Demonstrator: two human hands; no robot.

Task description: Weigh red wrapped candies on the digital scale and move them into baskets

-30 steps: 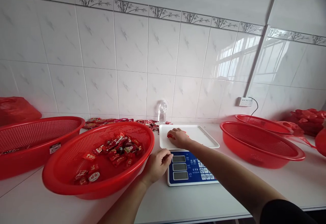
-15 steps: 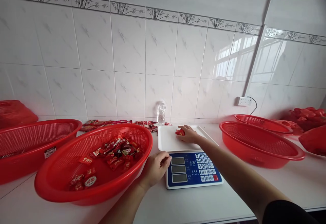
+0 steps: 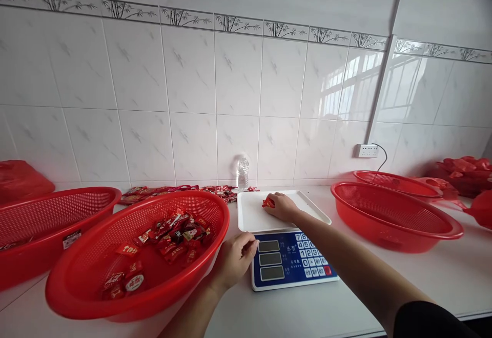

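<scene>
Over the white pan (image 3: 251, 215) of a digital scale, my right hand (image 3: 282, 207) is closed around red-wrapped candies (image 3: 268, 203); only a bit of red wrapper shows past the fingers. My left hand (image 3: 235, 258) is curled at the left edge of the scale's blue keypad panel (image 3: 288, 256), and whether anything is in its fingers I cannot make out. Just left of that hand stands a red oval basket (image 3: 96, 235) with a heap of wrapped candies (image 3: 180, 233) inside and a few more near its front.
Flat red packets (image 3: 154, 192) lie along the wall beside a clear plastic bottle (image 3: 243, 174). Another red basket (image 3: 57, 215) is at the far left. Red baskets (image 3: 395, 215) and red plastic bags (image 3: 465, 171) stand to the right, below a wall socket (image 3: 368, 151).
My right hand has lowered slightly onto the pan and curled more over the red candies. My left hand stays nearly still; the view has shifted a little.
</scene>
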